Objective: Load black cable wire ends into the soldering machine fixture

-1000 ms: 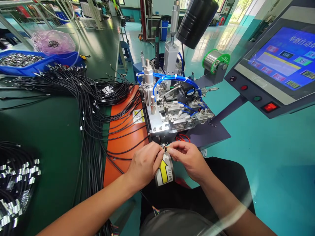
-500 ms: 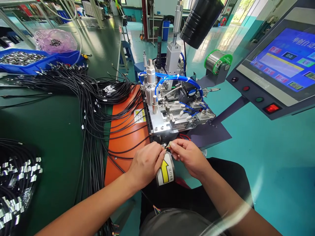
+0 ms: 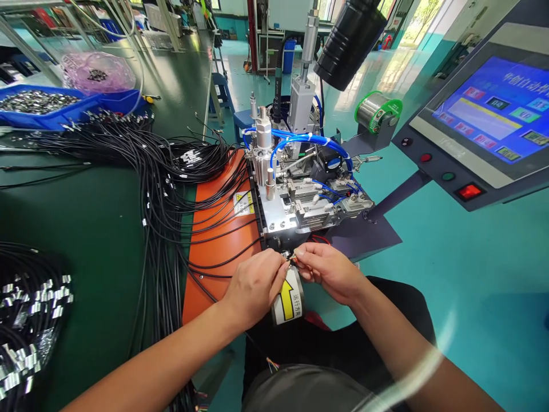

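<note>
Black cables [image 3: 158, 154] are sprawling all over this green table [image 3: 98, 229], and a bunch of them are running across an orange panel [image 3: 214, 237] toward a metal machine [image 3: 309, 214]. Right in front of that machine, both hands are working on some tiny wires [image 3: 293, 257]. The left hand [image 3: 253, 280] is pinching close, thumb against forefinger, at the near end of the wires. The right hand [image 3: 332, 272] is pinching them too, fingertips nearly meeting the left ones, its other fingers curling under. So the wires are sitting between the two sets of fingertips, just above a roller [image 3: 297, 312] that's wearing a yellow arrow. Can't make out each strand, they're too small.

Blue hoses [image 3: 309, 137] are looping over the machine, and a spool of solder [image 3: 371, 111] is hanging off to its right. A screen [image 3: 484, 117] is glowing blue farther right, with a red switch [image 3: 469, 191] lighting up below. Over on the far left, a blue tray [image 3: 55, 121] is holding a pile of little shiny metal bits, and a pink plastic bag [image 3: 96, 68] is resting just behind it.
</note>
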The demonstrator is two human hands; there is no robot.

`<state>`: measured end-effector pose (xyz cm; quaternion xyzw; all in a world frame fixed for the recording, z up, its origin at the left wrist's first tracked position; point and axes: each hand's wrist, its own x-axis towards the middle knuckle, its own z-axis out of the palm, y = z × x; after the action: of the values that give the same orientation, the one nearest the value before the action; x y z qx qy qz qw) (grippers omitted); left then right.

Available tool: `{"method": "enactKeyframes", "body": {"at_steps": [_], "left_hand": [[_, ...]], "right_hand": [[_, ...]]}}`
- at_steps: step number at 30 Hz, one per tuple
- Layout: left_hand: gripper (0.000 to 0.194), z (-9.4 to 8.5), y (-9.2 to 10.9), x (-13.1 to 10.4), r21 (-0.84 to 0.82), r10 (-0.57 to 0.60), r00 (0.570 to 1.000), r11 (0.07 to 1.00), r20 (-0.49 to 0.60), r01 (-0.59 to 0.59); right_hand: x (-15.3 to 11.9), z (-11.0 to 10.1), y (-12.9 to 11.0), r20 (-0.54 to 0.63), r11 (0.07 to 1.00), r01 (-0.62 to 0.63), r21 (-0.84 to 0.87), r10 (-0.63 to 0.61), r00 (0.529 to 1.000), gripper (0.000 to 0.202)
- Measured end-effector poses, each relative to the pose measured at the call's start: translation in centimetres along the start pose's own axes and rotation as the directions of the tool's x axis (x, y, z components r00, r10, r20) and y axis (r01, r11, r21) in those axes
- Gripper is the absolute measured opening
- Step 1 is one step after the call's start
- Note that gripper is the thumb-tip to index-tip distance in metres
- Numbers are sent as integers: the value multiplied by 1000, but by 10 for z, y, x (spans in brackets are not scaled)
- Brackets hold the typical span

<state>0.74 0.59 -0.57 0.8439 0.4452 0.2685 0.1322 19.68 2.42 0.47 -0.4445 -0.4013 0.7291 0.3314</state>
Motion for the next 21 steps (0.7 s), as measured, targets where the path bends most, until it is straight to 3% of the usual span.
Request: {"method": "enactKeyframes", "body": {"at_steps": [7,11,14,21], "left_hand": [[25,-5,-1,2,21,-58,997,998,45,57],[15,-16,1,6,-4,-147,981,989,126,149],[17,-23,2,9,-9,-192,968,981,163,196],[26,-18,-1,7,67,-199,967,979,161,190]], "right_hand": [[1,3,3,-121,859,211,-467,-299,947,25],[4,5,7,-162,836,216,-504,-337,927,25],[8,6,11,-191,843,200,-500,-333,923,25],[13,7,18,-236,817,160,-553,-338,911,26]]}}
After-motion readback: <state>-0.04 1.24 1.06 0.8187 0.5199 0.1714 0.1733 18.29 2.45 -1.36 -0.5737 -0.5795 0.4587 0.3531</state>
